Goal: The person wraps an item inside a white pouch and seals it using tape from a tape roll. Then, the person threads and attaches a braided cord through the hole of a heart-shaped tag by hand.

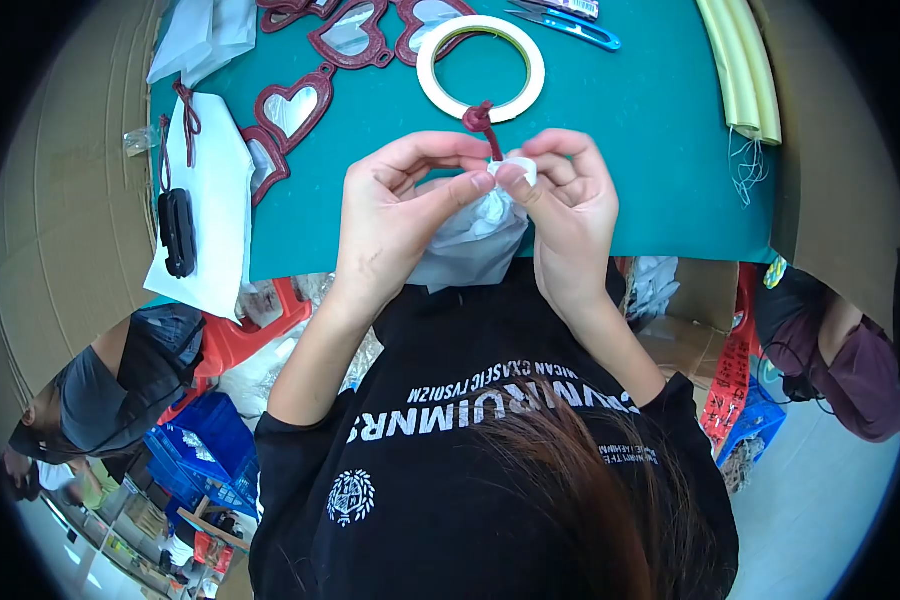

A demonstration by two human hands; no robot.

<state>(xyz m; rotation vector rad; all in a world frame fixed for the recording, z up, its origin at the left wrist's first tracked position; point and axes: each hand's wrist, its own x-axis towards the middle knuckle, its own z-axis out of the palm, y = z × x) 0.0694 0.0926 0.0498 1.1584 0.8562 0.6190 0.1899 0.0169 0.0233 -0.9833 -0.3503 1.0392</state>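
Both hands meet near the front edge of the green table (360, 180), around a white paper wrapping (475, 245) gathered at its top. A dark red knotted cord (480, 122) sticks up out of the gathered paper. My left hand (400, 205) pinches the paper from one side, thumb against it. From the other side my right hand (575, 205) pinches it too, with its thumb close to the left thumb. Whatever the paper encloses is hidden. Just beyond the hands lies a roll of masking tape (427, 75), near the cord's knot.
Dark red heart-shaped mirrors (292, 108) lie at the upper left. White paper (220, 200) with a black object (177, 232) is at the left edge. Blue-handled snips (580, 30) and pale yellow rolls (740, 70) are toward the right. Other people sit at both sides.
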